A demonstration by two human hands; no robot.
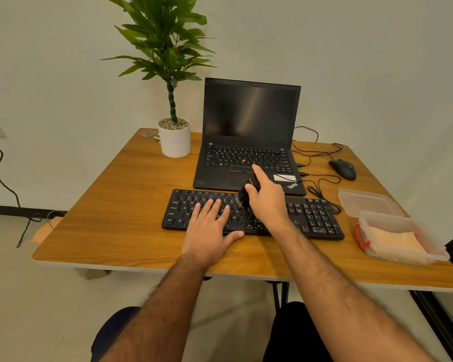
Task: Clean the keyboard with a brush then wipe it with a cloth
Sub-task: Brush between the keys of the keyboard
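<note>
A black keyboard (pixel 311 218) lies across the middle of the wooden table (pixel 115 205). My left hand (pixel 209 231) rests flat on the keyboard's left half, fingers spread over the keys and thumb at the front edge. My right hand (pixel 268 199) grips a black brush (pixel 243 195) over the keyboard's middle, index finger pointing away, the bristles down on the keys. A folded peach cloth (pixel 395 244) lies in a clear plastic box (pixel 434 253) at the table's right edge.
An open black laptop (pixel 249 121) stands just behind the keyboard. A potted plant (pixel 174 139) is at the back left, a black mouse (pixel 343 169) with loose cables at the back right. The box's clear lid (pixel 369 202) lies behind the box.
</note>
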